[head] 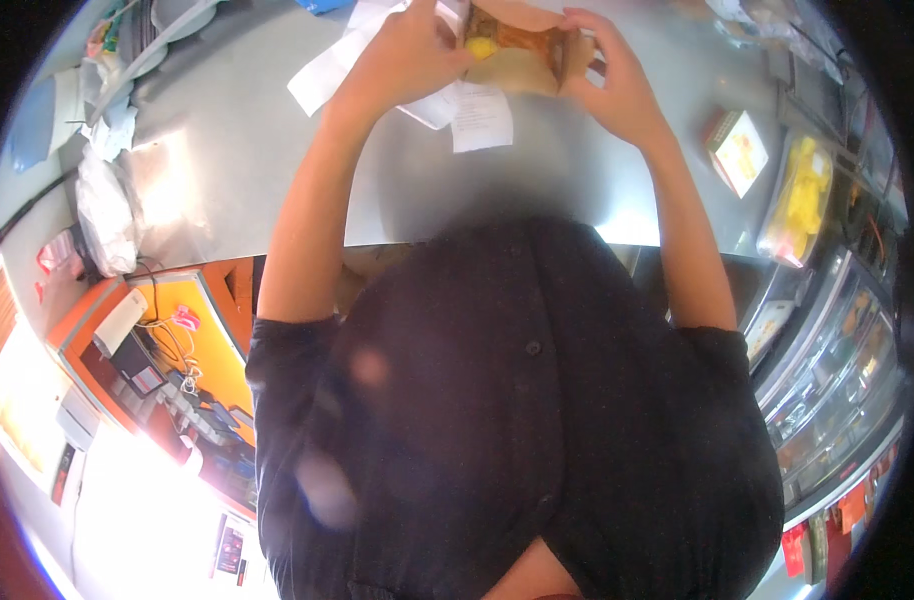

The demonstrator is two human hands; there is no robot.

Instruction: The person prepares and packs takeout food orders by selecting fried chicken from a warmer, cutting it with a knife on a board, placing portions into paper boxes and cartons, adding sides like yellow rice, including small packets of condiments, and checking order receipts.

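At the top edge of the view, an open brown paper food box [515, 73] stands on the metal counter, partly cut off. Inside it lie orange-brown food [528, 41] and a small yellow item [482, 49]. My left hand [412, 56] is at the box's left side, fingers bent against it. On the right, my right hand [614, 82] grips the side wall and flap between thumb and fingers. A printed paper slip [483, 120] sticks out below the box. More white paper sheets [318, 79] lie under and beside my left hand.
The metal counter [239, 180] spans the front. To the right are a small printed carton [738, 150] and a clear container of yellow items [798, 195], near a glass display case [839, 375]. Plastic bags [104, 210] lie at the left, above an orange cabinet [224, 330] with cables.
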